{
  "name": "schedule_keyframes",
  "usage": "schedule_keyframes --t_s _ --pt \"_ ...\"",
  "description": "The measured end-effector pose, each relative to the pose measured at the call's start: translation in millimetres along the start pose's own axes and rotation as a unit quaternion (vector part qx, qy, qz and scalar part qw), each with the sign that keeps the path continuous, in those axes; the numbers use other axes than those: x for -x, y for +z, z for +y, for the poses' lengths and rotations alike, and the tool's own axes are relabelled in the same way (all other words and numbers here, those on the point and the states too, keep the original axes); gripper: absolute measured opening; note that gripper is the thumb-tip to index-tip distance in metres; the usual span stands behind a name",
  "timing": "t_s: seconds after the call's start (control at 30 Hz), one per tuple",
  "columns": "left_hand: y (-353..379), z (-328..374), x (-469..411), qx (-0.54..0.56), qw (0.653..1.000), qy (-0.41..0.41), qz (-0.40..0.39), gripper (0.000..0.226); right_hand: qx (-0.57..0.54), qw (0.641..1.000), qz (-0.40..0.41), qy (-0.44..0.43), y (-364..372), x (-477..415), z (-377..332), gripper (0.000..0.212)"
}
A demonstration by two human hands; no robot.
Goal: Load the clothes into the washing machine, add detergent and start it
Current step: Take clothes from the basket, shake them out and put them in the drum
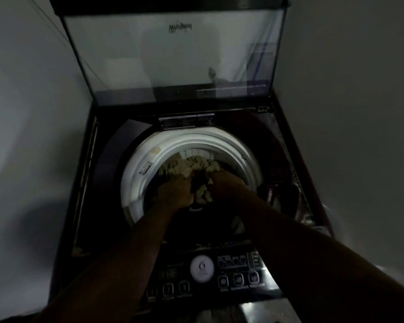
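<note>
Here the washing machine (280,127) has its glass lid (173,54) raised at twelve o'clock, and the clothes (191,165) lie heaped in the white-rimmed drum (144,166) at centre. Any cloth hanging over the rim near six o'clock could snag when the lid shuts. Both arms reach in from six o'clock. The left hand (175,193) and right hand (224,183) each clench pale fabric.

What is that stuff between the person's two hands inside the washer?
In the head view, a bunch of pale crumpled clothes lies between the left hand and the right hand, both gripping it.
</note>
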State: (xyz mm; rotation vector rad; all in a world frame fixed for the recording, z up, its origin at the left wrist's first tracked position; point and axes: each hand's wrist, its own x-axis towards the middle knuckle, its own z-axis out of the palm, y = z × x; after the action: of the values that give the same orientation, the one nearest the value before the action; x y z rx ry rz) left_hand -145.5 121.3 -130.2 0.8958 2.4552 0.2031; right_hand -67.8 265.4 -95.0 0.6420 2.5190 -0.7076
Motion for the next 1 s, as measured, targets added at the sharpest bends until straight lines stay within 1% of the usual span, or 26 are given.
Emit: schedule_keyframes --t_s 0.07,0.13,0.23,0.3,0.4,0.47,0.6,0.67,0.77,1.0 --pt "-14.0 22.7 20.3 0.033 0.999 0.025 0.023 0.05 0.024 0.999 0.02 -0.017 -13.3 20.8 2.8 0.042" --pt "-23.3 44.7 36.7 0.053 0.996 0.031 0.063 0.04 0.015 0.998 0.051 -0.036 -26.1 44.2 9.6 0.038" --pt "-31.6 79.7 57.9 0.041 0.991 0.033 0.125 0.029 -0.01 0.991 0.123 -0.056 -33.2 77.4 32.5 0.039" --pt "-31.6 106.6 72.1 0.033 0.987 0.044 0.154 0.032 -0.026 0.983 0.162 -0.077 -35.9 101.4 51.8 0.038" --pt "-21.6 149.8 89.6 0.028 0.979 0.062 0.192 0.044 -0.051 0.971 0.21 -0.101 -44.3 140.5 85.1 0.031" --pt "-11.6 180.1 102.4 0.037 0.974 0.064 0.216 0.045 -0.069 0.963 0.232 -0.118 -47.9 164.9 111.6 0.031" --pt "10.9 238.0 126.9 0.022 0.961 0.088 0.262 0.039 -0.087 0.946 0.281 -0.135 -51.0 204.9 166.1 0.044" --pt "22.4 266.5 137.6 0.022 0.954 0.101 0.281 0.041 -0.083 0.946 0.284 -0.133 -50.2 223.2 192.3 0.047" --pt "42.6 301.9 142.4 0.007 0.951 0.117 0.285 0.042 -0.084 0.949 0.275 -0.126 -44.9 247.7 231.1 0.048" --pt "88.8 365.1 136.6 -0.022 0.963 0.155 0.221 0.044 -0.097 0.956 0.27 -0.067 -34.7 273.7 307.4 0.048"
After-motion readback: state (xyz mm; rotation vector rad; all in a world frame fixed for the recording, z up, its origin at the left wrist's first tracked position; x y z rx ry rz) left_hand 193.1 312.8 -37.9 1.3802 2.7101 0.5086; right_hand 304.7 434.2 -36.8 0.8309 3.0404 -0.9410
